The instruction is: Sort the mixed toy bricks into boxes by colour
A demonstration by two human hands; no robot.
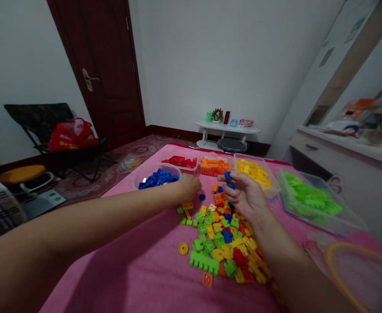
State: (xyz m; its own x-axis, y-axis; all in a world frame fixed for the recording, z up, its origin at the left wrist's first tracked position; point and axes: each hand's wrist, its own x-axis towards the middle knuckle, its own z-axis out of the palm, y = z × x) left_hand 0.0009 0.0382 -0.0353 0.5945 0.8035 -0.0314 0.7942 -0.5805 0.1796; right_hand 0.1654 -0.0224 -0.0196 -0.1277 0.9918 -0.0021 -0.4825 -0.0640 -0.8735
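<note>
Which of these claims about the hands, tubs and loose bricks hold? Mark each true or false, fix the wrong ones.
1. The right hand holds a blue piece. True.
2. The round tub is filled with green bricks. False: it holds blue bricks.
3. The orange bricks sit between the red bricks and the yellow bricks. True.
4. The loose pile is all one colour. False: it mixes green, yellow, orange, red and blue.
5. The left hand is inside the green bricks' container. False: it is near the round tub.
6. A round yellow piece lies apart from the pile. True.
</note>
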